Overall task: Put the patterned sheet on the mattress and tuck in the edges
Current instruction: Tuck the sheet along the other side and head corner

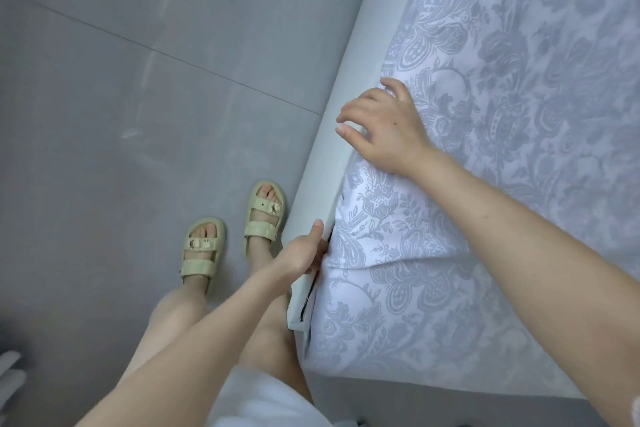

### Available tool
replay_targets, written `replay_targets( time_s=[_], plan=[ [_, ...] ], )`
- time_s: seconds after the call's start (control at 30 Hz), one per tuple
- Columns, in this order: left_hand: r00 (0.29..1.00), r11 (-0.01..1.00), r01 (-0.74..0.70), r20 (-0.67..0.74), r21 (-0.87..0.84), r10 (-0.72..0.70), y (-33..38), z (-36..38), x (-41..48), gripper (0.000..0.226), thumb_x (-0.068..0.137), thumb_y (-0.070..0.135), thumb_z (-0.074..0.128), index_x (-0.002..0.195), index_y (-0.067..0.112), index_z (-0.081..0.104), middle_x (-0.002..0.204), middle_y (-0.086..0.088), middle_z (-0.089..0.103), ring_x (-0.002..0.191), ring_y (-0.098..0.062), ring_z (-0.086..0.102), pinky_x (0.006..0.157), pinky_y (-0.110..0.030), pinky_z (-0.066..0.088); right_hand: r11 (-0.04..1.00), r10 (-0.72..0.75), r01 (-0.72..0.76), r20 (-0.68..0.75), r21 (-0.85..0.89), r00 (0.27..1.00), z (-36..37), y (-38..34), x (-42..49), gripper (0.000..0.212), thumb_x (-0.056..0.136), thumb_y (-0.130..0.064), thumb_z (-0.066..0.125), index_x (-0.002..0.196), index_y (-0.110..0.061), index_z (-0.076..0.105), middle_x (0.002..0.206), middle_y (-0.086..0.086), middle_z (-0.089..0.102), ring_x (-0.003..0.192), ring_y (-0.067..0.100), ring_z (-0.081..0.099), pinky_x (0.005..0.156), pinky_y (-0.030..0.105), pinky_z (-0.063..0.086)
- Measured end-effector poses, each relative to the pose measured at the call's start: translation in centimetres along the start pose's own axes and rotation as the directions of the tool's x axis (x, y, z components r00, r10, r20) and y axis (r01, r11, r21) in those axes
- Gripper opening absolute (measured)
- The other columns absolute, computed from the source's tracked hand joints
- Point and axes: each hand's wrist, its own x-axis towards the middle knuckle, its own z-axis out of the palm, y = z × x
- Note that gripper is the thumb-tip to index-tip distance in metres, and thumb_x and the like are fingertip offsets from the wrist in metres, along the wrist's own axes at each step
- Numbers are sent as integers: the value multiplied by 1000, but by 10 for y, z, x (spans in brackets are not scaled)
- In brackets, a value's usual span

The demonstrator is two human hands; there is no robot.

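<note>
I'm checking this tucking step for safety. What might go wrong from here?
1. The left hand has its fingers down in the dark gap beside the bed frame; they might get pinched or scraped there.
2. A fold crosses the patterned sheet beside that hand; tucking on may trap the wrinkle.

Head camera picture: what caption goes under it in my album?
Tucking in: left hand reaches into the gap by the bed frame, right hand rests on the patterned sheet.
</note>
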Motion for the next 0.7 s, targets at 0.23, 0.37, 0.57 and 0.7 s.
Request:
replay_targets(
  time_s=[0.23, 0.37, 0.57, 0.7],
  plan=[
    [899, 855, -291, -184, 430, 398, -26, -5, -53, 47, 94, 39, 46, 72, -1, 55, 61, -4, 52, 59, -16, 46, 59, -30, 35, 830, 558, -512, -319, 222, 766, -28, -77, -124, 16, 86, -24, 52, 80, -14, 64, 80, -2, 66, 77, 23, 57, 72, 32, 36],
    [913, 797, -304, -79, 522, 400, -52, 11, -76, 32, 92, 40, 49, 80, 12, 61, 69, 7, 61, 67, -13, 55, 59, -25, 40, 484, 873, -817, -116, 312, 473, 0, -148, -207, 21, 82, -30, 56, 72, -11, 58, 73, 3, 62, 71, 29, 59, 59, 31, 38],
    [859, 682, -317, -104, 659, 501, -68, 38, -82, 26, 93, 25, 50, 73, 8, 54, 61, 2, 51, 65, -22, 49, 54, -30, 31, 291, 949, -944, 76, 158, 305, 21, -222, -250, 45, 68, -35, 81, 92, -1, 66, 87, 15, 62, 80, 36, 61, 61, 37, 50],
    [824, 611, -284, -137, 739, 549, -72, 43, -78, 37, 93, 12, 44, 57, 15, 36, 54, 2, 41, 61, -25, 40, 54, -33, 22, 416, 906, -909, 75, 16, 416, 34, -235, -236, 39, 41, -20, 94, 61, -4, 64, 63, 10, 56, 55, 26, 59, 39, 29, 45]
  ],
)
